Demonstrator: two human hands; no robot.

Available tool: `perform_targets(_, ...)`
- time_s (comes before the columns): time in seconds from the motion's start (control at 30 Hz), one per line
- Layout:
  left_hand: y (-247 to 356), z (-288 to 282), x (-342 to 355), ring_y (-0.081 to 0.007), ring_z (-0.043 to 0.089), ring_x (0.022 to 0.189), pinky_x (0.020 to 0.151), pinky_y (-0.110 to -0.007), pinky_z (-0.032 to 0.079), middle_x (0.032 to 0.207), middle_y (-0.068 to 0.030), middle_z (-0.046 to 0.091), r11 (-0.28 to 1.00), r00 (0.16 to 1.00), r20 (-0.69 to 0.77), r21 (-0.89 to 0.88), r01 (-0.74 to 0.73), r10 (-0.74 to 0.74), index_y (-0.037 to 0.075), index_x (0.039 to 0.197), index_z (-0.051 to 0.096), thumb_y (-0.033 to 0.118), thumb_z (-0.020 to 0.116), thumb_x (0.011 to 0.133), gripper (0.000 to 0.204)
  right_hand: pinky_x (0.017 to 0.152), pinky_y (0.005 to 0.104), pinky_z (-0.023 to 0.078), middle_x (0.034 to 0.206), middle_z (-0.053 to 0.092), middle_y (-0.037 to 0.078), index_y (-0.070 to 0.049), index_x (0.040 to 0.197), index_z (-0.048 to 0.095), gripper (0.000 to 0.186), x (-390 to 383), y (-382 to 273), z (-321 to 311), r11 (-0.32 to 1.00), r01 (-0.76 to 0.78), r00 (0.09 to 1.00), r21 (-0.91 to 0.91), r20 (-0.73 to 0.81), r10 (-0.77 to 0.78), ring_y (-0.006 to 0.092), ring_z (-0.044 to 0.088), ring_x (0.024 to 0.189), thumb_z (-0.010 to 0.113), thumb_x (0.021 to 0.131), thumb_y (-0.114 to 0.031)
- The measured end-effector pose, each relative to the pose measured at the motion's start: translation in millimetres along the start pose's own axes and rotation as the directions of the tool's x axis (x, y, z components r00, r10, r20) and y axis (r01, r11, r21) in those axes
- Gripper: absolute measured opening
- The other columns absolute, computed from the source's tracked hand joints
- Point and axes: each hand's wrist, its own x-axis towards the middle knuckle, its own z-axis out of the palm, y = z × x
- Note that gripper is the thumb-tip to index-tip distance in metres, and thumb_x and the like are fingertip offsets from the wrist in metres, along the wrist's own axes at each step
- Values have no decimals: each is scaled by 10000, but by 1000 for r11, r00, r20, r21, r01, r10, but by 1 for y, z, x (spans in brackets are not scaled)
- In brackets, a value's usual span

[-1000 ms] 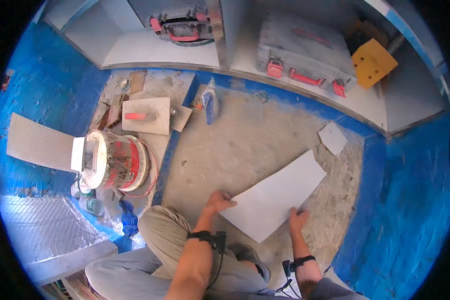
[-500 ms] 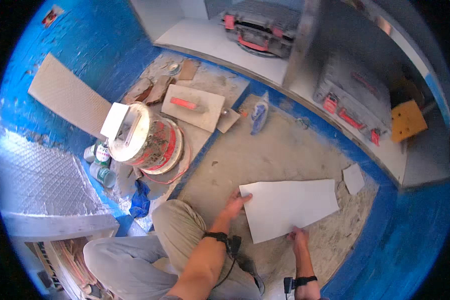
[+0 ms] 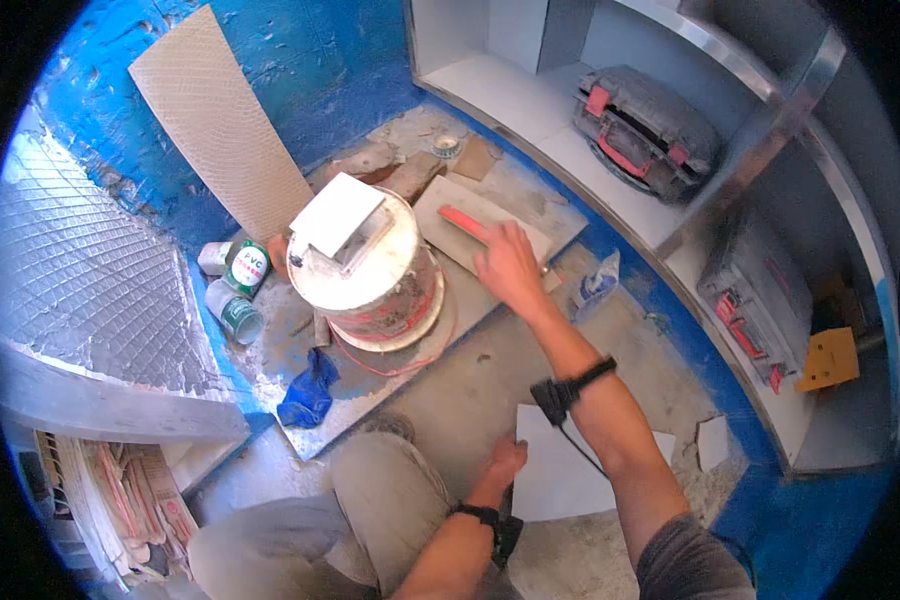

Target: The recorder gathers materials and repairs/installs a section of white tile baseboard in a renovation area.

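A white tapered tile (image 3: 553, 480) lies low over the grey floor before my knees. My left hand (image 3: 507, 462) is closed at its left edge. My right forearm crosses over the tile and hides part of it. My right hand (image 3: 508, 265) reaches forward over a pale float (image 3: 428, 215), fingers loosely bent and apart beside the end of its red handle (image 3: 462, 222). Whether the fingertips touch the handle is hard to make out.
Left of the float stands a stained bucket (image 3: 395, 312), a small white tile (image 3: 340, 213) on its lid. Cans (image 3: 235, 312) and a blue bag (image 3: 310, 390) lie nearby. A textured board (image 3: 225, 125) leans on the wall. Shelves hold toolcases (image 3: 642, 135). A broken white piece (image 3: 712, 443) lies right.
My right hand has left the tile's near edge and moved forward to the float. My left hand stays at the tile's left edge. The view has turned left.
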Motion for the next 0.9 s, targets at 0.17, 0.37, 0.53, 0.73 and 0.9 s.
perform_targets(0.17, 1, 16, -5, -446, 587, 1092, 960, -486, 454, 1116, -304, 628, 986, 966, -222, -73, -150, 131, -33, 1173, 598, 199, 580, 865, 386, 915, 488, 486, 1156, 603, 260, 1, 1134, 583, 357, 72, 46, 51, 992, -76, 954, -97, 283, 100, 416, 594, 1080, 620, 792, -93)
perform_targets(0.37, 2, -5, 23, -440, 594, 1088, 959, -476, 461, 1090, -285, 644, 993, 993, -109, 107, -40, 51, -36, 1125, 638, 386, 646, 842, 508, 842, 461, 513, 983, 684, 236, 5, 1018, 665, 397, 39, 73, -16, 971, -240, 959, -14, 150, 239, 398, 658, 938, 735, 712, -238)
perform_targets(0.53, 3, -10, 33, -351, 677, 950, 841, -421, 539, 1064, -236, 682, 955, 999, -6, -293, 42, -45, -74, 1179, 604, 302, 709, 867, 499, 650, 312, 498, 843, 652, 84, -24, 1066, 622, 271, -124, 85, -175, 709, -460, 882, 535, 189, 431, 189, 629, 713, 667, 839, -165)
perform_targets(0.73, 28, -20, 7, -283, 688, 843, 749, -375, 546, 1012, -214, 697, 974, 949, -239, -53, -222, 203, -106, 1109, 612, 265, 757, 843, 479, 534, 287, 459, 705, 587, 27, -32, 1172, 530, 339, -353, 84, -203, 134, -687, 571, 714, 416, 708, 148, 591, 587, 634, 924, -240)
perform_targets(0.9, 10, -5, 20, -306, 678, 964, 853, -396, 519, 1042, -222, 699, 976, 946, -307, -149, -156, 105, -76, 1077, 636, 265, 836, 739, 520, 558, 432, 512, 685, 619, 147, -9, 1165, 521, 361, -435, 82, -87, 653, -752, 654, -90, 27, 756, 331, 626, 576, 578, 945, -290)
